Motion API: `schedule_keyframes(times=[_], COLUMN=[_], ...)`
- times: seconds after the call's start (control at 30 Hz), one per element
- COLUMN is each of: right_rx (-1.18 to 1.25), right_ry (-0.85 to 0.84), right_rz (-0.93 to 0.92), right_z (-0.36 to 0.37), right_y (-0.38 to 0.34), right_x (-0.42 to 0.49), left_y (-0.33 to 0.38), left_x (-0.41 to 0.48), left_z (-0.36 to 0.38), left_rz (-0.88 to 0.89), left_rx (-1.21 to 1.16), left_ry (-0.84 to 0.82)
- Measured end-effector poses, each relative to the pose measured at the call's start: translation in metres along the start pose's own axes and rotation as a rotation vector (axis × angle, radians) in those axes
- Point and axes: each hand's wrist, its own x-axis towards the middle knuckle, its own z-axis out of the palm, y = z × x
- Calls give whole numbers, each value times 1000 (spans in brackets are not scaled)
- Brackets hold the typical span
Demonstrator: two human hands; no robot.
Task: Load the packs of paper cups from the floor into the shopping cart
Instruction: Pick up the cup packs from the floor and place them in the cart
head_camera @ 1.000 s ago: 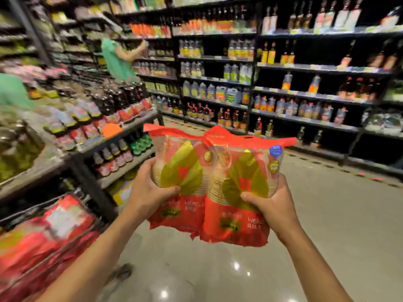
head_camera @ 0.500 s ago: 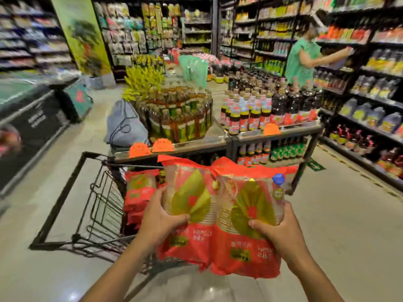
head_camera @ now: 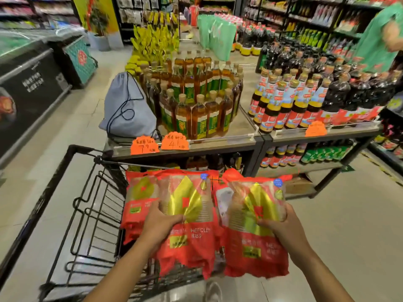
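I hold two red and yellow packs of paper cups side by side over the black wire shopping cart (head_camera: 87, 205). My left hand (head_camera: 159, 225) grips the left pack (head_camera: 187, 205) at its middle. My right hand (head_camera: 281, 227) grips the right pack (head_camera: 257, 216) at its right side. Both packs hang upright above the cart's right part. Another pack of the same kind (head_camera: 139, 199) stands inside the cart behind the left pack, partly hidden.
A display table (head_camera: 239, 140) with oil and sauce bottles stands right beyond the cart, a grey drawstring bag (head_camera: 126, 105) on its left corner. A dark freezer chest (head_camera: 30, 83) lines the left aisle. A person in green (head_camera: 379, 33) stands far right. Bare floor lies to the right.
The view turned left from the shelves to the cart. Both packs came down and forward over the cart and have moved slightly apart from each other.
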Motion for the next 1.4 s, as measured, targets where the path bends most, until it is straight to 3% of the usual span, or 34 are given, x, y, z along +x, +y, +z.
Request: schedule_keyframes(times=[0.23, 0.4, 0.5, 0.7, 0.93, 1.07, 1.23, 1.4], right_rx=[-164, -251, -324, -651, -846, -953, -1078, -1152], right_ry=[-115, -190, -195, -121, -48, 37, 305, 571], right_rz=[233, 313, 300, 156, -152, -349, -466, -336], right_z=[45, 85, 97, 116, 133, 130, 112, 82], right_y=[99, 158, 172, 106, 4, -63, -121, -131], right_x=[211, 292, 308, 275, 221, 163, 57, -53], left_y=[-18, -42, -51, -69, 30, 83, 142, 172], left_x=[155, 202, 212, 227, 184, 153, 87, 0], left_z=[68, 95, 93, 82, 59, 42, 29, 25], left_rz=[-266, -371, -394, -306, 126, 523, 941, 1266], left_rx=[42, -4, 20, 252, 777, 1024, 1068, 970], left_ry=[1, 72, 74, 91, -74, -45, -46, -119])
